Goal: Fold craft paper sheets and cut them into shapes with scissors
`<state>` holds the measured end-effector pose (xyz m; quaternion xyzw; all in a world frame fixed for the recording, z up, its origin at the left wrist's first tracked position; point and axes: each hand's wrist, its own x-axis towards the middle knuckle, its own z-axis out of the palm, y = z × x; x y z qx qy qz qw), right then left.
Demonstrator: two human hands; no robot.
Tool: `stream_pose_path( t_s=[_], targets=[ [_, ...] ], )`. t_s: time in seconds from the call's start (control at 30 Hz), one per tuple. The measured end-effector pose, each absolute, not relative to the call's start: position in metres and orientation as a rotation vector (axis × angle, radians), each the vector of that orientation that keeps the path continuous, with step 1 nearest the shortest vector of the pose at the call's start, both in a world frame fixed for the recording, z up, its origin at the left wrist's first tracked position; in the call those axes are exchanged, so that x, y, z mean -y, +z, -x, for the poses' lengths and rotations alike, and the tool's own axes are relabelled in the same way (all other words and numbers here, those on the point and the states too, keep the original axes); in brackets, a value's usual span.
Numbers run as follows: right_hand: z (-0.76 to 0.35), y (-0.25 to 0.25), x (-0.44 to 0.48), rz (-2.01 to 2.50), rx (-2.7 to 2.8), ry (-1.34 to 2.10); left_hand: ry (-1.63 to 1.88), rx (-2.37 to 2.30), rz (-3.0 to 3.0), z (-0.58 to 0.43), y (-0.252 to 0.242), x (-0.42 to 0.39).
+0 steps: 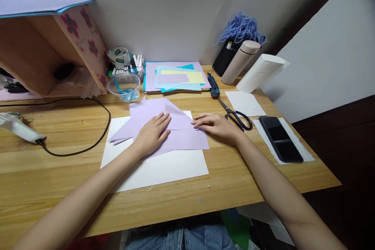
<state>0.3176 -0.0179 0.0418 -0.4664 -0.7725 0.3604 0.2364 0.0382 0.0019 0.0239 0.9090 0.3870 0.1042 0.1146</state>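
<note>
Purple paper (187,140) is spread, in overlapping pieces, about midway between the near and far edges of the tabletop (234,187), partly over a white sheet (175,172). A flap of it is folded over at the upper right. The paper is pressed by the left hand (154,133), laid palm down with its fingers extended and nearly together, the thumb set slightly apart; nothing is gripped by it. The paper's right side is touched by the fingertips of the right hand (213,124), whose fingers are gently bent; whether the edge is pinched cannot be told.

Scissors (234,115) are placed just beside the right hand, toward the far edge, with a cutter (213,86) beyond their tips. By the right edge, a phone (281,139) is rested on white tissue (306,156). Along the far edge, a stack of coloured paper (149,74) is set, with a clear cup (124,86) to its left and a bottle (240,62) and a paper roll (259,72) to its right. Toward the left edge, a corded tool (22,127) is laid.
</note>
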Motion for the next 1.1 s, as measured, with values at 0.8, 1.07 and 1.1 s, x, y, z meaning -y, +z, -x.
stream_pose_path(
  t_s=[0.8,1.07,1.1],
  targets=[
    [-0.304,0.035,0.02,1.427,1.621,1.095,0.872,-1.251,-2.421,-0.039,0.041,0.002],
    [-0.305,0.047,0.021,1.291,1.42,1.618,0.66,-1.318,-1.958,-0.036,0.058,-0.008],
    [-0.308,0.046,0.019,1.275,1.346,1.652,0.67,-1.337,-1.89,-0.036,0.058,-0.009]
  ],
)
